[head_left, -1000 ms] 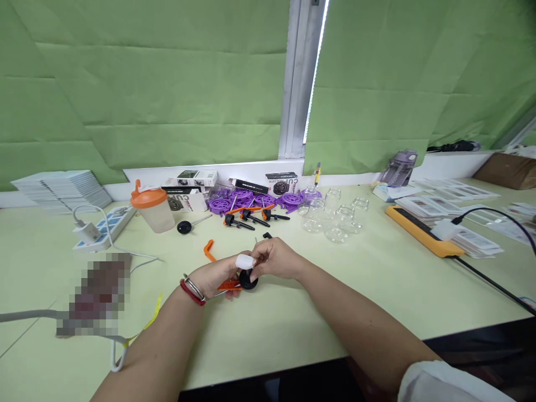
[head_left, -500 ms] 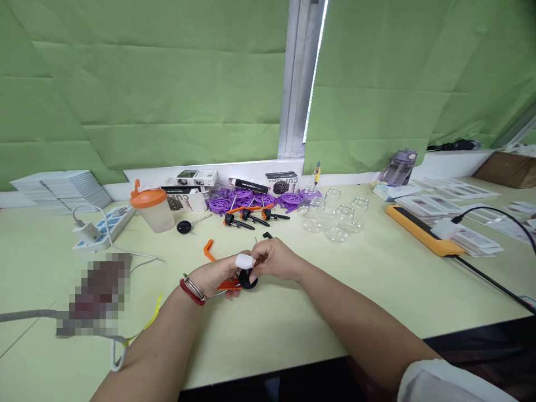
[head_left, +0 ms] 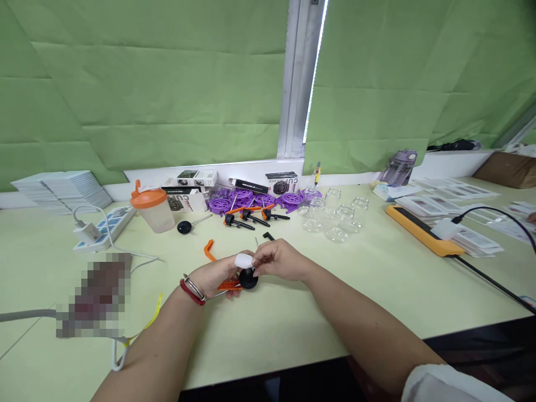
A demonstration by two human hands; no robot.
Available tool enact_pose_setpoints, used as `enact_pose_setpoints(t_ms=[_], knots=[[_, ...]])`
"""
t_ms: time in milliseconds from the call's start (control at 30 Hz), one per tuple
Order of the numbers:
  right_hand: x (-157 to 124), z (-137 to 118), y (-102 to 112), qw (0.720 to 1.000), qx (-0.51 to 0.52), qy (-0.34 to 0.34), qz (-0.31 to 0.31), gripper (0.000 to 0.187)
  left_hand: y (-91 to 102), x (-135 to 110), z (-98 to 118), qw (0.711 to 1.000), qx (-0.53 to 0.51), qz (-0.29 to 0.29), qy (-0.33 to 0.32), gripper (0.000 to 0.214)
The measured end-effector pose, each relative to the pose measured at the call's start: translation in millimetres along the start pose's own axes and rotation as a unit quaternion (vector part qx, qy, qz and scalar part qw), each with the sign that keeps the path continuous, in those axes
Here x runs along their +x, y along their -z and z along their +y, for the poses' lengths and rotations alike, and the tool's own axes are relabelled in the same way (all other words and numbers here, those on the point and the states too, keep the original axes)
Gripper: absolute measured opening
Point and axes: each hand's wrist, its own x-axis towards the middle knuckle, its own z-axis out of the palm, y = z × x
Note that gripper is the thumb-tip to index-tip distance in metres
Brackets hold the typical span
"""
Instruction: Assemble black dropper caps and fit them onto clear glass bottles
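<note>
My left hand (head_left: 221,273) is closed round a black round part with a raised centre (head_left: 248,278). A metal rod (head_left: 215,294) sticks out below the wrist side, and an orange strip-like piece (head_left: 229,285) lies along the same hand. White wrapping (head_left: 243,261) covers the left thumb. The fingers of my right hand (head_left: 274,259) are pinched together at the upper right edge of the black part; whatever is between them is too small to name. Just beyond the hands lie a bent orange handle (head_left: 209,250) and a small black bent piece (head_left: 268,236).
Farther back are several black mechanisms with shafts (head_left: 238,222), purple plastic pieces (head_left: 220,204) and clear glass jars (head_left: 336,230). An orange-lidded shaker (head_left: 154,215) and a power strip (head_left: 109,226) stand left. At right lies an orange-and-black power strip (head_left: 419,231) with a cable.
My right thumb and fingers have shifted slightly right and up along the black part, showing more of its face. The left hand keeps its hold almost unmoved.
</note>
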Motion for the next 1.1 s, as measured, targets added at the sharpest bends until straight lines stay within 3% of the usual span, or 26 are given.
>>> enact_pose_setpoints(t_ms=[133, 333, 567, 1100], knots=[[-2, -3, -3, 1.000, 0.003, -0.016, -0.001, 0.022, 0.7, 1, -1, 1.000, 0.006, 0.002, 0.002, 0.047], [-4, 0, -9, 0.999, 0.013, -0.026, 0.034, 0.016, 1.0, 1, -1, 1.000, 0.006, -0.001, 0.001, 0.048], [-3, 0, -14, 0.996, 0.075, -0.046, 0.020, 0.021, 2.2, 2, -3, 1.000, -0.001, -0.003, -0.005, 0.046], [-3, 1, -16, 0.993, 0.096, -0.063, 0.022, 0.022, 5.4, 5, -7, 1.000, -0.009, -0.005, -0.013, 0.049]])
